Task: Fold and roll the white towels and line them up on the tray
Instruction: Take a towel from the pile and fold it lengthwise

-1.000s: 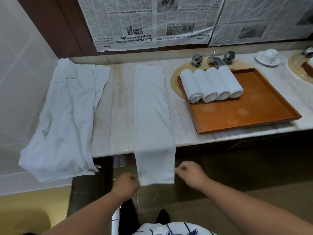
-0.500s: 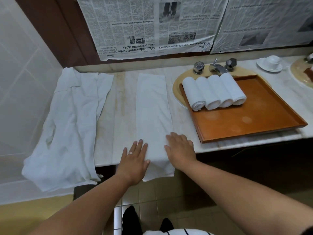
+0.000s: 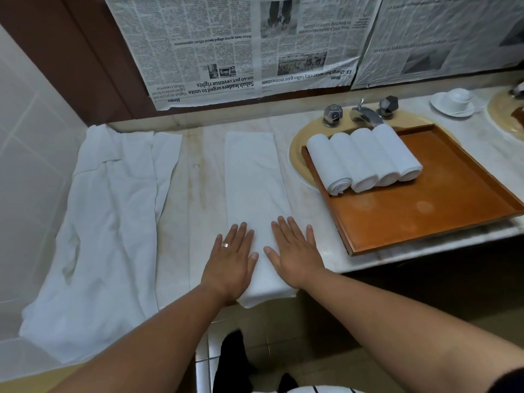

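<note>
You get soft, even indoor light with only faint shadows, dull pale sheen patches on the tray (image 3: 422,207) and darkness below the bench (image 3: 195,177). The wide lens bows straight lines toward the borders, and everything is slightly soft — the small print on the newspaper (image 3: 215,38) smears.

I've got soft matt white cloth in this folded towel (image 3: 255,177), same nap on the rolled towels (image 3: 363,160); the tray (image 3: 425,211) is smooth wood with a dull sheen, the counter (image 3: 195,171) pale stained marble, the tap (image 3: 365,114) shiny metal, newspaper (image 3: 226,46) crinkled matt
</note>
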